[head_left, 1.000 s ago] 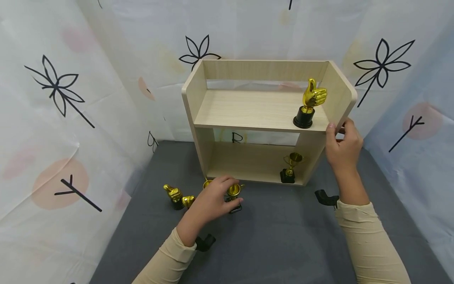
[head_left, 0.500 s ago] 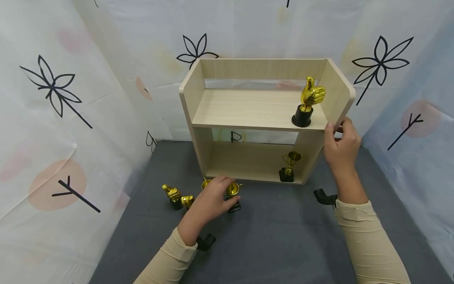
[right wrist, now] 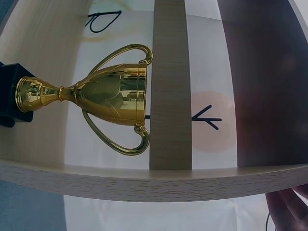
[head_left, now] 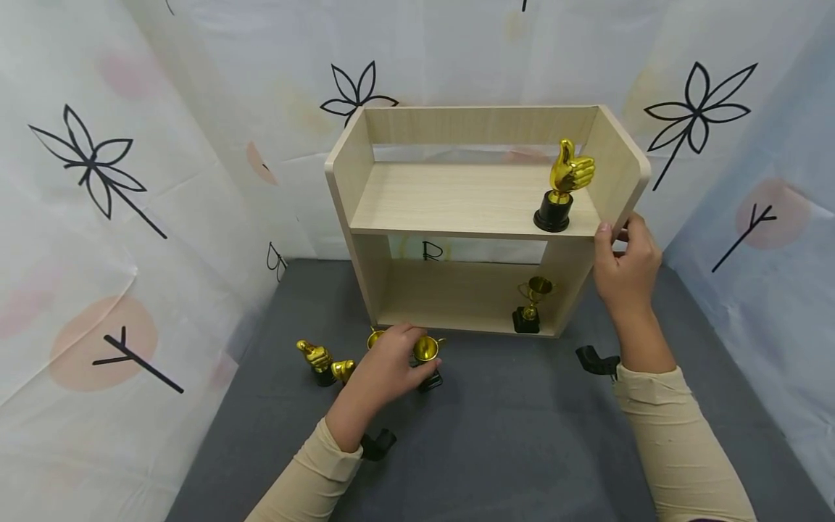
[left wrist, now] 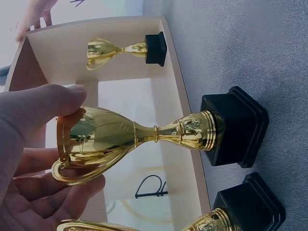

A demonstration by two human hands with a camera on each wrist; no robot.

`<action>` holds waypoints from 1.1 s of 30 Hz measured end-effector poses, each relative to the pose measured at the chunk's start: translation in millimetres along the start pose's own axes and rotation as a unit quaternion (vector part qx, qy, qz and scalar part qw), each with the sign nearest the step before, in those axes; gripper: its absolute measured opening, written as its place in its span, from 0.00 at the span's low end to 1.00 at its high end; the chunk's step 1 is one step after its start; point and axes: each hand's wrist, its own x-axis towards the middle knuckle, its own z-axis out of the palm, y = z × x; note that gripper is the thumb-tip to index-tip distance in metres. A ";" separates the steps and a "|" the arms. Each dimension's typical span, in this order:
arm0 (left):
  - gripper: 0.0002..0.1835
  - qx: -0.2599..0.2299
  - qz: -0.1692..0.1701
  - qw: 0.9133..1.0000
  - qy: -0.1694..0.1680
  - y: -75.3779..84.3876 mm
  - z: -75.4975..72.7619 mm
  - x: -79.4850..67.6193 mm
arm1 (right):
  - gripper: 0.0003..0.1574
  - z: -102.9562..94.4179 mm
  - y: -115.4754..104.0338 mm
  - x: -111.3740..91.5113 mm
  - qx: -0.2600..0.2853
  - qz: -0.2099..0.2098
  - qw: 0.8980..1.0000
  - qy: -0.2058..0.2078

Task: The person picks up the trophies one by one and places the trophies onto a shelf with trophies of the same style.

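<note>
Nearest, on the gray table (head_left: 489,442), the L hand (head_left: 388,368) has thumb & fingers curled round the bowl of a gold cup (left wrist: 103,130); how firm, can't tell. Cup's approx upright, in front of the unit, apparently standing on the table. Just beside it, a 2nd cup (left wrist: 248,202); further L, a thumbs-up trophy (head_left: 318,357) & another gold piece (head_left: 343,370), partly hidden. Barely any chg in last sec: head view drifts a touch, hands & trophies keep their spots. So prob. paused at the grasp, no lift made yet. Farther, the R hand (head_left: 628,268) pinches the R side panel of the shelf unit (head_left: 450,199), maybe steadying it. Inside: 3rd cup (head_left: 531,304) lower R, thumbs-up figure (head_left: 564,185) upper R. Behind, patterned cloth (head_left: 457,58).
</note>
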 end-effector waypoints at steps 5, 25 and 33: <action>0.22 0.011 -0.012 1.000 -0.013 1.3 -0.8 -0.5 | 0.28 0.3 -0.2 0.0 -0.002 0.003 1.000 -0.001; 0.23 -0.026 -0.010 0.999 -0.030 9.8 -0.2 3.5 | 0.25 3.0 3.2 0.0 0.004 -0.001 1.000 0.014; 0.24 -0.029 0.005 0.999 -0.032 13.3 2.1 6.9 | 0.25 4.9 5.6 -0.5 0.010 -0.012 1.000 0.017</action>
